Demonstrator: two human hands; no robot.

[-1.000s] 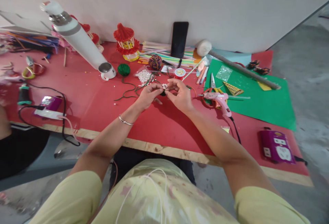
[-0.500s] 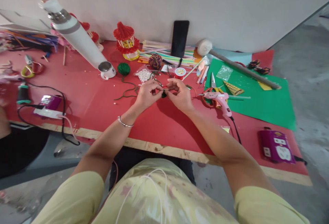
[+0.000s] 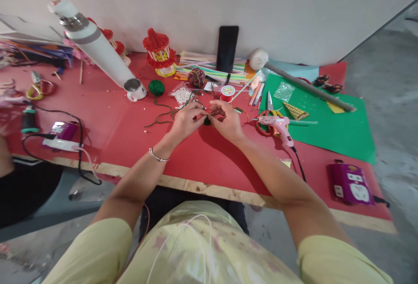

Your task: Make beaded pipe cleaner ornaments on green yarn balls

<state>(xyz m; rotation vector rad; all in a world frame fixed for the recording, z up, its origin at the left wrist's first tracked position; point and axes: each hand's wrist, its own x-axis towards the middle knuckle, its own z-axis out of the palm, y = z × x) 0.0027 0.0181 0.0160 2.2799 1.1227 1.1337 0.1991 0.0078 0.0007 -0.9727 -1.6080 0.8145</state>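
Observation:
My left hand and my right hand meet over the middle of the red table, fingertips pinched together. Between them is a small dark green piece, seemingly of yarn; the fingers cover most of it. Both hands are closed on it. Dark green yarn trails across the table left of my hands, towards a green yarn ball. Just beyond my fingers lie a bag of white beads and a red thread spool.
A pink glue gun and scissors lie to the right by green paper. A white bottle and metal cup stand left. Behind are a phone and a mallet. Another person's arm shows at far left.
My fingertips have shifted slightly around the small green piece, and a little less of it shows. The objects on the table stay where they were.

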